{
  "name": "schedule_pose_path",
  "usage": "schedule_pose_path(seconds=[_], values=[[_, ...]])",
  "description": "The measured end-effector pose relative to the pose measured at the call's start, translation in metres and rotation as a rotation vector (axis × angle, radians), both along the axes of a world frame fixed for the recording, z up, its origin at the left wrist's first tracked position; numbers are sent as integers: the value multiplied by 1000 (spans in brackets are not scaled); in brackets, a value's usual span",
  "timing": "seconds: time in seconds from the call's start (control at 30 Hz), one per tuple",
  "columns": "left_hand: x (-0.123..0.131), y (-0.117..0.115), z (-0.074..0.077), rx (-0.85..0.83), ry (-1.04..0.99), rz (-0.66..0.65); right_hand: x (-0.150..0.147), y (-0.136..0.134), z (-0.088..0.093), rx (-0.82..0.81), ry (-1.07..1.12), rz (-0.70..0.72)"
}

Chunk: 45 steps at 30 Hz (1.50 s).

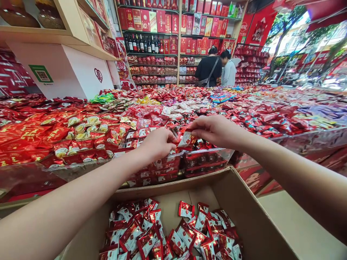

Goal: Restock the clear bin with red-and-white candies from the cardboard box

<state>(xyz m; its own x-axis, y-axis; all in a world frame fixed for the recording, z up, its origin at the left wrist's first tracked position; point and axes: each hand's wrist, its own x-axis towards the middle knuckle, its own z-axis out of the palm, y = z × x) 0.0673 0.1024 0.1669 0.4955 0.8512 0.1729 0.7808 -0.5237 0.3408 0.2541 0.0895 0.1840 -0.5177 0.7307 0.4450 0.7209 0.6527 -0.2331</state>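
Note:
Over the display bins, my right hand (213,130) pinches a small red-and-white wrapped candy (186,139) between thumb and fingers. My left hand (160,143) is closed, its fingertips at the left edge of that same candy. Both hands hover just above the front rim of a clear plastic bin (155,169) filled with similar wrapped candies. Below my forearms stands an open cardboard box (229,180). Loose red-and-white wrapped candies (187,234) lie heaped in its bottom, in two rough piles.
Durian candy packets (84,144) fill bins at left. Beside the held candy is a bin of dark red sweets (207,160). Further back, two people (211,68) stand before shelves (180,36) of bottles and red boxes. A white pillar (70,72) rises at left.

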Motion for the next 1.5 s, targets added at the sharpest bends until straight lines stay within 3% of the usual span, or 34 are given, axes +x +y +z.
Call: schedule_pose_path(seconds=[0.63, 1.0, 1.33, 1.5], values=[[-12, 8, 8, -70, 214, -32, -4, 0, 5, -29, -29, 25], [-19, 8, 20, -207, 221, -80, -8, -1, 9, -14, -44, 28], [-22, 7, 19, -140, 257, -59, -17, 2, 12, 22, -69, 19], [-34, 7, 26, -168, 211, -97, -26, 9, 16, 46, -33, 26]])
